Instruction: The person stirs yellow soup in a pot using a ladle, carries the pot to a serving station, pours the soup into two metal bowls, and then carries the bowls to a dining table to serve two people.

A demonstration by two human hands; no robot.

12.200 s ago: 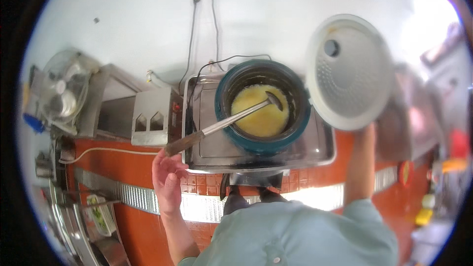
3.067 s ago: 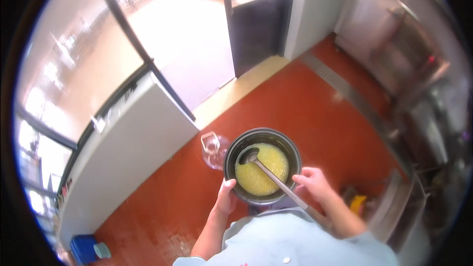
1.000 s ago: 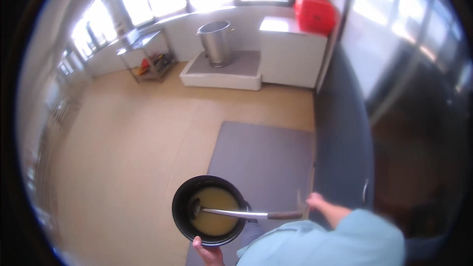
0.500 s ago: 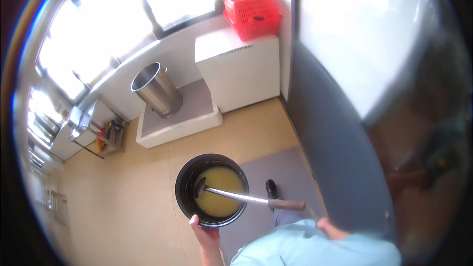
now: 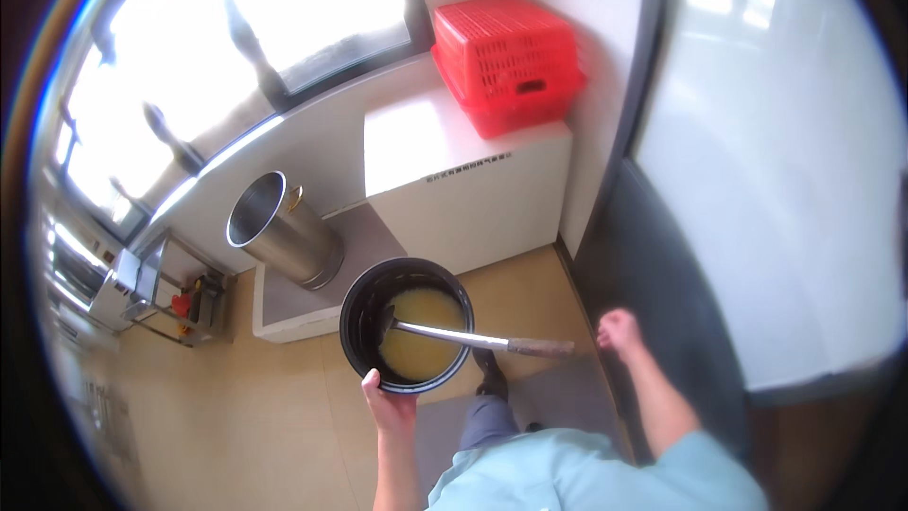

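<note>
My left hand (image 5: pixel 386 404) grips the near rim of a round black pot (image 5: pixel 354 341), thumb over the edge and fingers underneath. Yellowish liquid (image 5: pixel 426 345) covers the pot's bottom. A ladle (image 5: pixel 440 332) rests in it, its bowl against the left inner side, while its brown handle end (image 5: pixel 541 347) sticks out past the right rim. Nothing touches that handle. Off to the right, my right hand (image 5: pixel 619 331) hangs apart from the pot, fingers curled in a loose fist with nothing seen in them.
A tall steel stockpot (image 5: pixel 301 244) stands on a low platform (image 5: pixel 284 317) ahead. Behind the pot is a white box-shaped block (image 5: pixel 473 213) carrying a red plastic basket (image 5: pixel 511 61). A metal cart (image 5: pixel 180 289) is at the far left. A grey-and-white door (image 5: pixel 653 255) borders the right.
The stockpot, platform and red basket appear nearer as I step forward. My right hand has swung up and out to the right. My left hand still holds the pot.
</note>
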